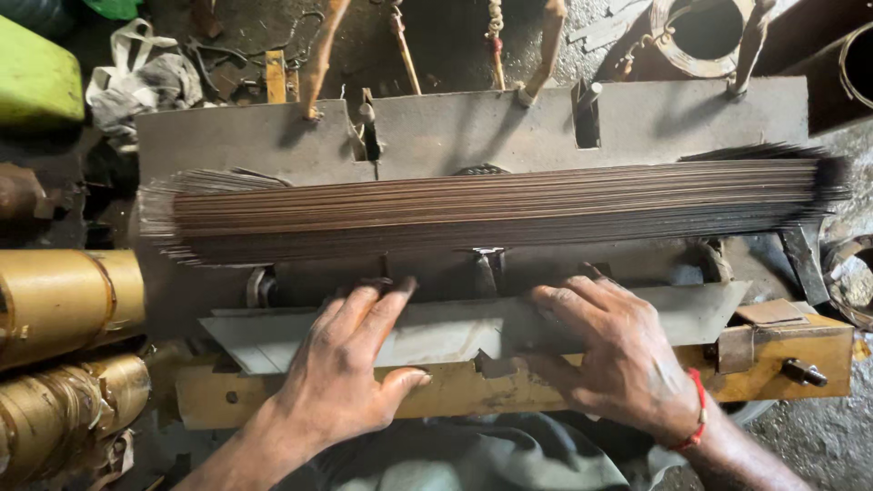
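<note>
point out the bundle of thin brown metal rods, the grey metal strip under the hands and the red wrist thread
bundle of thin brown metal rods [491, 211], head view, middle of the stack
grey flat metal strip [455, 333], head view, bare part between the hands
red wrist thread [698, 411], head view, outer edge of the wrist

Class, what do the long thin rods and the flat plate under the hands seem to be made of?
Thin rods: likely metal wire, dull brown, perhaps rusty or coated. Flat plate: probably sheet metal, grey, matt, with sharp thin edges.
</note>
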Demonstrator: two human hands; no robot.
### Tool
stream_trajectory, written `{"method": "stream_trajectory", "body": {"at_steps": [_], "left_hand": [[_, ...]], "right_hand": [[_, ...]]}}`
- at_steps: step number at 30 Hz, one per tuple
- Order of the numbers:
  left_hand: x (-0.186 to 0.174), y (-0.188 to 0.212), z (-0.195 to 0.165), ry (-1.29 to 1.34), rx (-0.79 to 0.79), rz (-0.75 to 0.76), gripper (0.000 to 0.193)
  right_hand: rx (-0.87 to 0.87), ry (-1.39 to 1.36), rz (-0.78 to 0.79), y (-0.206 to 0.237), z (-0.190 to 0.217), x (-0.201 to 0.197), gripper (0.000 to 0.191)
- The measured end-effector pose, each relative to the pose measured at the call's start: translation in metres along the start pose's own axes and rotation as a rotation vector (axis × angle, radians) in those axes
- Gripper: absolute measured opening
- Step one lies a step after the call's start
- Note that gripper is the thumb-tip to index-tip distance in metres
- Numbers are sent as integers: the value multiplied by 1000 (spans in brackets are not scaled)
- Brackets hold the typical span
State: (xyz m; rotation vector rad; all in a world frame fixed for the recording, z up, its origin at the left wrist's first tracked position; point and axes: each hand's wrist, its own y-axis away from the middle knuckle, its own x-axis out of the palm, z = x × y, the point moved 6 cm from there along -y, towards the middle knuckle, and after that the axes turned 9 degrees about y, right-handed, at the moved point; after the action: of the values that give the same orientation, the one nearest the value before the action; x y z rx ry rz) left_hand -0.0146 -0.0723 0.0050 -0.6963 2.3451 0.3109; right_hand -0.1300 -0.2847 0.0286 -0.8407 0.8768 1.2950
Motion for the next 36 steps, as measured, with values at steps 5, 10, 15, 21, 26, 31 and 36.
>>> {"method": "stream_trajectory", "body": {"at_steps": [5,10,15,21,26,31,36], "left_hand": [[-2,1,-2,-20,0,-34,74],[-7,3,-4,67,12,-95,76],[-9,6,-5,84,19,-77,74],[-6,6,-12,89,44,-67,72],[0,8,-12,39,-19,14,74],[0,8,-10,34,-89,99,75],[-10,5,-33,-16,-16,31,81]], "right_hand": [[-6,-7,56,-9,4,-6,56],[-19,62,65,-14,18,-15,50],[28,126,243,-25,24,-17,40],[62,228,370,-30,33,-20,42],[58,299,449,-28,40,-15,47],[23,248,428,-25,31,-15,43],[-27,129,243,-14,24,-15,61]]}}
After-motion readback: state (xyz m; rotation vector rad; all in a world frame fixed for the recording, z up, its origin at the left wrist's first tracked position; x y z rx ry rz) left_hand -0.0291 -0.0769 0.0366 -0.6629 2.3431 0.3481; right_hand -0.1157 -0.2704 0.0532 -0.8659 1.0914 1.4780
